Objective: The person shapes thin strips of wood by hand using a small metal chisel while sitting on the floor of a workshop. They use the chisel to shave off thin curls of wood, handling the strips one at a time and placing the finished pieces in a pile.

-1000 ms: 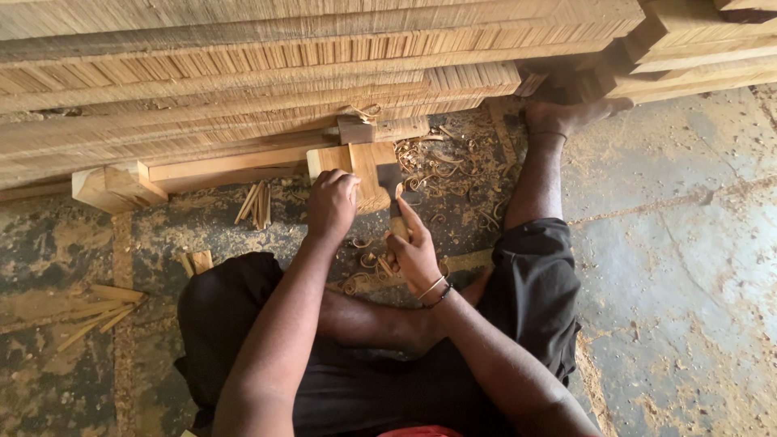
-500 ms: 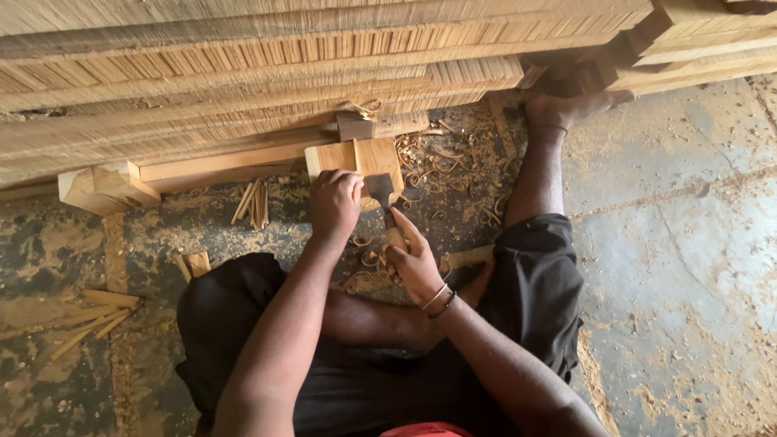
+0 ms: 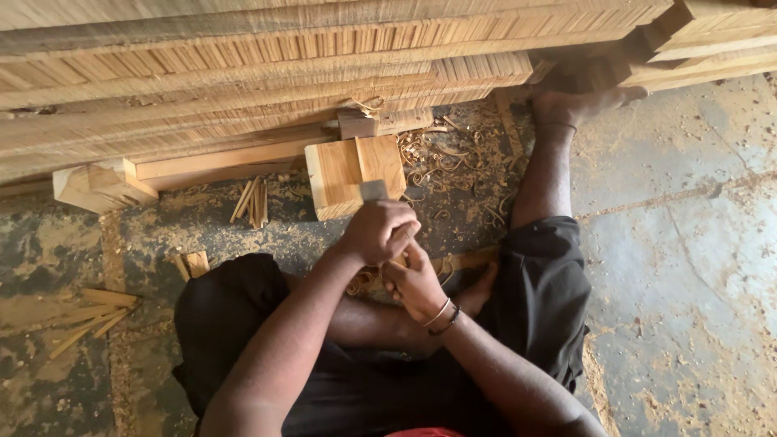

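Seated on the floor, the person's left hand (image 3: 379,232) is clenched on a metal blade (image 3: 374,191) at the near edge of the wooden block (image 3: 354,171), while the right hand (image 3: 414,281), just nearer, curls around something hidden, seemingly steadying the cut.

A woodworking shop: stacked sawn planks (image 3: 243,57), curled wood shavings (image 3: 441,158) and offcuts litter the concrete floor (image 3: 688,243).
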